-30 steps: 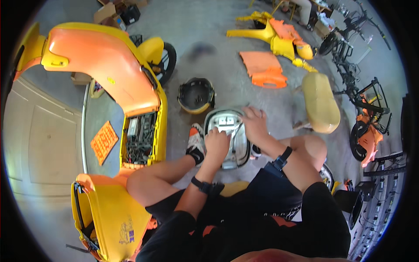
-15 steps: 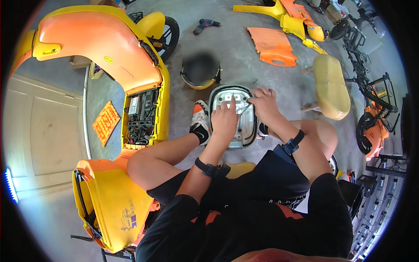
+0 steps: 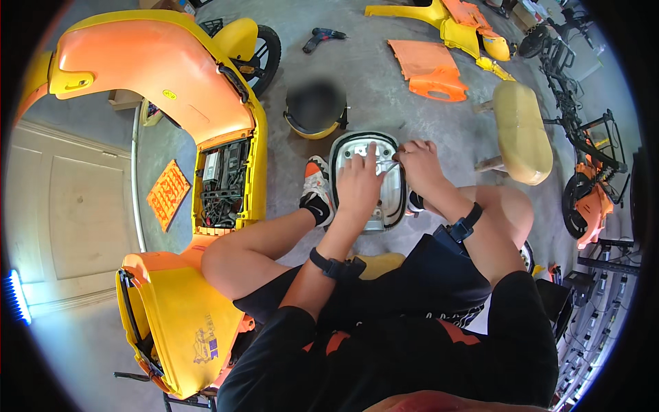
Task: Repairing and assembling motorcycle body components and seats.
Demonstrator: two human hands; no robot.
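Between my feet lies a rounded pan (image 3: 392,199), pale metallic inside with a black rim, which looks like the underside of a scooter seat. Over its left half rests my left hand (image 3: 360,184), its index finger stretched forward onto the pan and the other fingers bent. My right hand (image 3: 420,163) is at the pan's upper right edge, fingers closed on a thin metal tool (image 3: 392,167) that points inward toward my left thumb. Most of the tool is covered by the fingers, so its exact kind does not show.
To my left stands a yellow-orange scooter body (image 3: 255,172) with exposed wiring. Ahead lie a dark helmet-like thing (image 3: 302,127), a cordless drill (image 3: 321,38) and orange panels (image 3: 425,65). A tan padded stool (image 3: 523,134) lies tipped at right, before a bare scooter frame (image 3: 573,103).
My right hand has shifted slightly right and down. The left hand has moved slightly right, its index finger now farther forward on the pan.
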